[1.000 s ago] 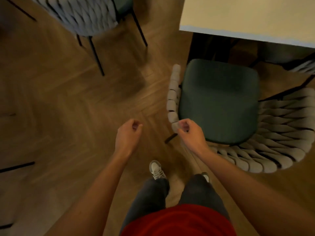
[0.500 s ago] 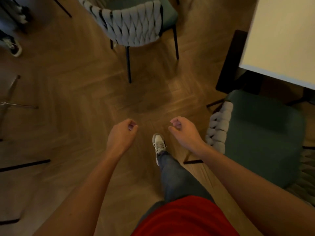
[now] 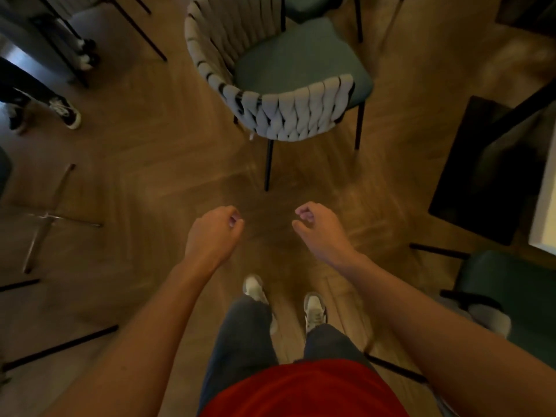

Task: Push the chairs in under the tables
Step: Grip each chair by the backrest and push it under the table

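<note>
I'm between chairs: my left hand [image 3: 212,236] and right hand [image 3: 320,233] hang loosely curled, holding nothing. The woven-back chair [image 3: 288,82] stands upper centre; next I reach its backrest.

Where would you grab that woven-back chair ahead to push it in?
Grip the top rim of the chair's woven backrest, one hand on each side, coming from behind. The curved back faces the person, and both the left hand and right hand hold nothing.
</note>
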`<act>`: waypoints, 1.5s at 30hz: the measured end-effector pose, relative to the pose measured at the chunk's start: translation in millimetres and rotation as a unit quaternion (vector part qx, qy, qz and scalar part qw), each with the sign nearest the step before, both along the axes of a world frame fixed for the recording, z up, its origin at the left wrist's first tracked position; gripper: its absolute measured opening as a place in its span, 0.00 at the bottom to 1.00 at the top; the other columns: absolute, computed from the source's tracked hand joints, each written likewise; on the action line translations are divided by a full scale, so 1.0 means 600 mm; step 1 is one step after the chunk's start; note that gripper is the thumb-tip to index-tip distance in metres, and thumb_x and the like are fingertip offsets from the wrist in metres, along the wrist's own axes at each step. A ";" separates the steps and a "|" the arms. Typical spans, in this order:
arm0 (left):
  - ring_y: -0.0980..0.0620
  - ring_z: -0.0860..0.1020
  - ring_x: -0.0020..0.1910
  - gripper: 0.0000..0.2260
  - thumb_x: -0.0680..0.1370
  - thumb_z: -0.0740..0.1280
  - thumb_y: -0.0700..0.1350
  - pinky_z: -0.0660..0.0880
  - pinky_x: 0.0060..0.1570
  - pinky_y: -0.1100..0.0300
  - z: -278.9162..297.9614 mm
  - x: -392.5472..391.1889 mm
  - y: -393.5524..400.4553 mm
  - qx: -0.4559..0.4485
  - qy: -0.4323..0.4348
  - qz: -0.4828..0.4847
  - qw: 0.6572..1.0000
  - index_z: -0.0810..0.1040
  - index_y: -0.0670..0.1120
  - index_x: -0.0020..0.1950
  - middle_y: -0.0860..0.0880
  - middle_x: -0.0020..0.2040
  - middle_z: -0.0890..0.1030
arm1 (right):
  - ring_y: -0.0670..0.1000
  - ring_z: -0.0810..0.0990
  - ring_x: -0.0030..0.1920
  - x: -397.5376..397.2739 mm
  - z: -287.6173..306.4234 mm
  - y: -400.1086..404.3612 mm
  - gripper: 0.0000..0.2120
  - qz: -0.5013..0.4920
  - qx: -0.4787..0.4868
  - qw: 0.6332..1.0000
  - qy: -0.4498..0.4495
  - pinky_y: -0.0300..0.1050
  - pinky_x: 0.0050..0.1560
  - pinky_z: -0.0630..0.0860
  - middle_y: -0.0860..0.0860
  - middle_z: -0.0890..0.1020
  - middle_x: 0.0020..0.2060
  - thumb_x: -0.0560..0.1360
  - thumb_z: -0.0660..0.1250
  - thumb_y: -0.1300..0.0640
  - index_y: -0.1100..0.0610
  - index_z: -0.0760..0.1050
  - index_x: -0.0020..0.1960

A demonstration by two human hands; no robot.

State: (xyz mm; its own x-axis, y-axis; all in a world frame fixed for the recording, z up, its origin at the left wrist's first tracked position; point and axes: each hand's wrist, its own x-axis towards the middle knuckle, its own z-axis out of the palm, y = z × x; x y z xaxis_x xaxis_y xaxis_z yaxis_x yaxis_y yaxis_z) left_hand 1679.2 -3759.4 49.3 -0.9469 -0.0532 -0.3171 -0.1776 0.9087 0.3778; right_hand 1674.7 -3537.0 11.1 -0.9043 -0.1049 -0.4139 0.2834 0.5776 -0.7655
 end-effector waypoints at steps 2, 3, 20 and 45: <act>0.52 0.79 0.45 0.08 0.79 0.62 0.48 0.75 0.45 0.54 -0.008 -0.067 -0.037 -0.008 0.003 -0.016 1.000 0.80 0.49 0.50 0.51 0.47 0.82 | 0.44 0.75 0.57 -0.064 -0.004 -0.039 0.12 -0.006 0.002 1.000 0.008 0.37 0.49 0.74 0.45 0.77 0.58 0.79 0.66 0.50 0.48 0.74 0.62; 0.52 0.79 0.45 0.08 0.79 0.62 0.48 0.74 0.45 0.55 -0.014 -0.103 -0.056 -0.009 0.005 -0.024 1.000 0.80 0.49 0.49 0.51 0.46 0.82 | 0.45 0.75 0.58 -0.097 -0.007 -0.060 0.12 -0.008 0.010 1.000 0.015 0.40 0.53 0.75 0.45 0.77 0.58 0.79 0.67 0.50 0.48 0.75 0.62; 0.45 0.75 0.52 0.12 0.80 0.63 0.52 0.73 0.49 0.49 -0.049 -0.691 -0.290 -0.088 0.081 -0.286 0.951 0.79 0.46 0.56 0.46 0.52 0.79 | 0.52 0.71 0.57 -0.574 -0.018 -0.328 0.12 -0.069 0.117 0.986 0.099 0.52 0.58 0.72 0.49 0.77 0.55 0.78 0.67 0.52 0.54 0.75 0.60; 0.49 0.73 0.57 0.33 0.75 0.52 0.73 0.69 0.60 0.52 -0.187 -1.104 -0.355 -0.086 -0.029 -0.664 0.742 0.75 0.50 0.63 0.50 0.57 0.76 | 0.52 0.69 0.64 -0.788 -0.124 -0.460 0.18 -0.188 0.144 0.966 -0.106 0.50 0.60 0.66 0.48 0.75 0.60 0.79 0.64 0.46 0.51 0.74 0.65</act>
